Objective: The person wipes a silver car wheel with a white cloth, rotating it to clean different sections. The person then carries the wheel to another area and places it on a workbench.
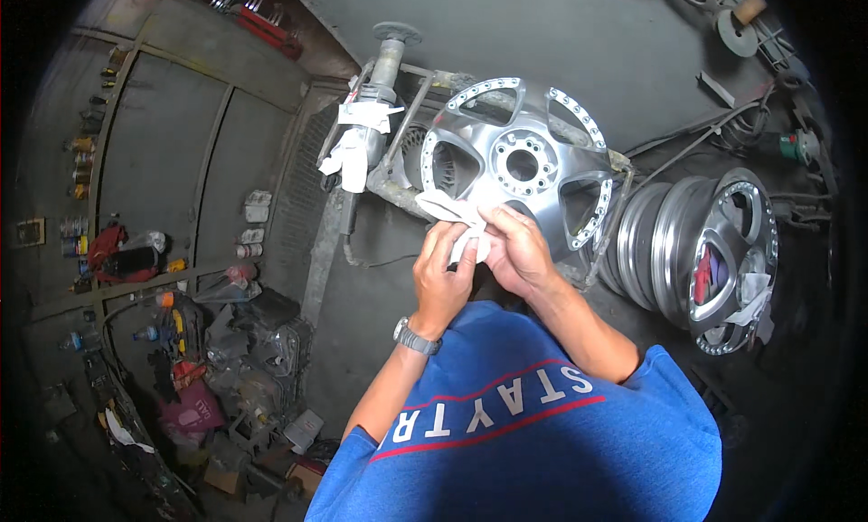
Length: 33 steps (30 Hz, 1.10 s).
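In front of my chest, both hands are closed on a crumpled white sheet [439, 205], either cloth or paper; I cannot tell which. My left hand [441, 273], with a wristwatch [417, 336] above it, pinches the sheet between thumb and fingers. On the other side of the sheet, my right hand [519, 248] grips its edge with thumb and fingertips. Just beyond my hands a silver spoked wheel rim [568, 163] rests on a metal stand [398, 197]. Bolts line its outer edge, and its near part is hidden by my hands.
More silver rims [674, 242] stand at the right, with cloths tucked into one. White sheets [366, 115] hang on a post left of the stand. Hoses and a green power tool [799, 147] lie at the far right. Bags and boxes clutter the lower left, below shelves of cans [74, 235].
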{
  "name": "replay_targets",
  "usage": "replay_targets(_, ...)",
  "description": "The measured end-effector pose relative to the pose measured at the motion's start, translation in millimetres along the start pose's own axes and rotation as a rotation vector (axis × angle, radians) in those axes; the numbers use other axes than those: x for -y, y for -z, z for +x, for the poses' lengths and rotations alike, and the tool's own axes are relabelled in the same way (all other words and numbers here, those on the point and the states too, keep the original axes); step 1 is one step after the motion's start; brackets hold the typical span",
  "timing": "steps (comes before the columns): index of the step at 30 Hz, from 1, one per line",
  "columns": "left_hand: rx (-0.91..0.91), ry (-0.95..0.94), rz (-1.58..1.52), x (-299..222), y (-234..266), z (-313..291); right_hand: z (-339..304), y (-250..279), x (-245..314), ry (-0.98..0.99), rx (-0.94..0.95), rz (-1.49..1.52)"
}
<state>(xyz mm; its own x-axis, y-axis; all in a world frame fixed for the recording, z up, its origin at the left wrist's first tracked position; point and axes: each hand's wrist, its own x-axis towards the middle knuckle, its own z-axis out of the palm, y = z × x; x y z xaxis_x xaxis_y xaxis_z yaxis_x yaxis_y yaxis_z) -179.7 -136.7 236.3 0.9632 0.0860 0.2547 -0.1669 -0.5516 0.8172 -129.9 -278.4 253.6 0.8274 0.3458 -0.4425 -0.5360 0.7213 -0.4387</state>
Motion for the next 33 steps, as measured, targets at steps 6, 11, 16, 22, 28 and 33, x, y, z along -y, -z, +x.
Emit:
replay_targets(6,-0.128,0.475,-0.525,18,13,5,10,31,33,0.158,-0.162,-0.192)
replay_targets(11,-0.124,0.687,-1.03,40,40,43,40,54,82,0.264,-0.105,-0.394)
replay_targets(16,0.041,0.637,-1.063,35,31,108,89,52,129,0.325,0.023,-0.579)
replay_targets(22,0.22,0.39,-0.588,8,23,140,85,23,169,0.515,0.007,-0.623)
replay_targets(28,0.077,0.434,-0.968,-32,42,111,50,12,188,0.609,0.021,-0.715)
replay_targets(33,0.141,0.633,-0.606,36,-13,95,109,74,167,0.615,-0.3,-1.228)
